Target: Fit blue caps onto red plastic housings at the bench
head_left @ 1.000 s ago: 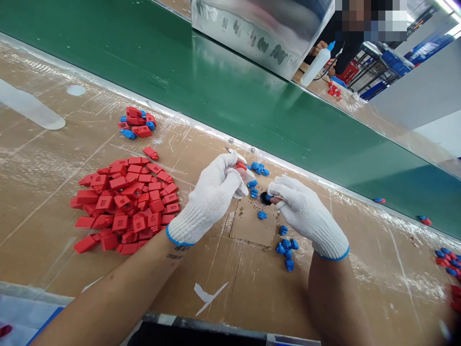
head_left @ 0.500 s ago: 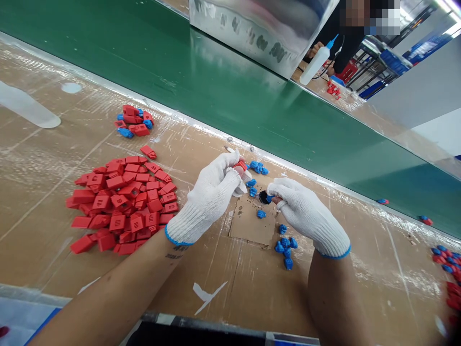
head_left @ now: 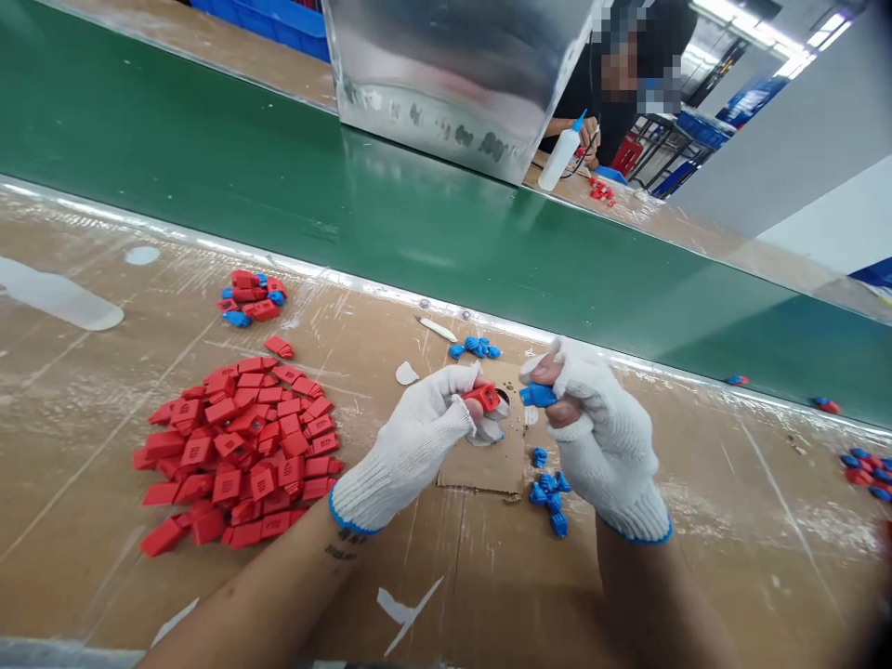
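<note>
Both hands wear white knit gloves with bare fingertips. My left hand (head_left: 425, 423) pinches a hollow red plastic piece (head_left: 486, 399), its opening turned toward the right. Facing it, a small ridged blue plastic piece (head_left: 538, 396) sits between the thumb and fingers of my right hand (head_left: 596, 432). A gap separates the two pieces. Below them lies a cardboard square (head_left: 480, 474), where a small round dark dish (head_left: 503, 398) is partly hidden behind the left hand. Loose blue pieces (head_left: 550, 491) lie beside the cardboard, and more blue pieces (head_left: 476, 347) rest beyond it.
To the left spreads a large heap of red pieces (head_left: 243, 446), with a mixed red-blue cluster (head_left: 251, 295) behind. A white bottle (head_left: 62, 293) lies at far left. A pointed white tool (head_left: 438, 328) rests near the green belt (head_left: 418, 232). Across it, a person works beside an upright bottle (head_left: 559, 160).
My right hand has lifted the blue piece away from the dark dish and turned it toward the red one. The left hand still holds the red piece. The camera view has tilted upward.
</note>
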Tool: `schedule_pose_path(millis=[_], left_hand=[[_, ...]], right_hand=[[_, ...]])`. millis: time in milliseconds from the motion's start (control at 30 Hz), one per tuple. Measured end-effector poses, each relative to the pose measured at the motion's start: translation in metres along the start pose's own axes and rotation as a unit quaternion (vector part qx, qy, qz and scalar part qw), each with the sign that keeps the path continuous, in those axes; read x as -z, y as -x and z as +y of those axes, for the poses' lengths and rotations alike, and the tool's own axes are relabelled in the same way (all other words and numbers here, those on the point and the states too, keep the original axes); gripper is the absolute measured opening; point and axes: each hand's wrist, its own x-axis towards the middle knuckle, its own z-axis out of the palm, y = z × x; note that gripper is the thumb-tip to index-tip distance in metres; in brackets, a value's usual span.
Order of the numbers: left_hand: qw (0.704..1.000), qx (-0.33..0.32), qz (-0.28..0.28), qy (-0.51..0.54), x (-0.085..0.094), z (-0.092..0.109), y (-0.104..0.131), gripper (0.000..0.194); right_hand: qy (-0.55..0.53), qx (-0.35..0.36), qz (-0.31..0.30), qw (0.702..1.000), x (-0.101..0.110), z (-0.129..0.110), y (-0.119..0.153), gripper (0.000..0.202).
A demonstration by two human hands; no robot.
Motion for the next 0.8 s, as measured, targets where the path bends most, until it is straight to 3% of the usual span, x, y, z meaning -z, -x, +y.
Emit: schedule_pose_path(millis=[100, 200, 367, 567, 800], left_hand=[[1.0, 0.002, -0.008, -0.002, 0.001, -0.003, 0.001, 0.049], [1.0, -0.004, 0.02, -0.007, 0.0, -0.003, 0.001, 0.04], [0.992, -0.098, 0.073, -0.044, -0.006, 0.004, 0.002, 0.025], [0.961, -0.214, 0.083, -0.154, -0.004, 0.013, 0.005, 0.027], [0.916, -0.274, 0.09, -0.281, 0.002, 0.009, 0.007, 0.022]], right_hand=[[-0.046, 0.01, -0.02, 0.999, -0.007, -0.002, -0.001, 0.024], [-0.063, 0.006, -0.026, 0.998, -0.008, -0.001, 0.0, 0.023], [-0.081, -0.026, 0.01, 0.996, -0.013, 0.0, 0.006, 0.022], [-0.11, -0.031, 0.013, 0.993, -0.023, -0.006, 0.008, 0.018], [-0.074, 0.001, -0.011, 0.997, -0.023, -0.012, 0.0, 0.013]])
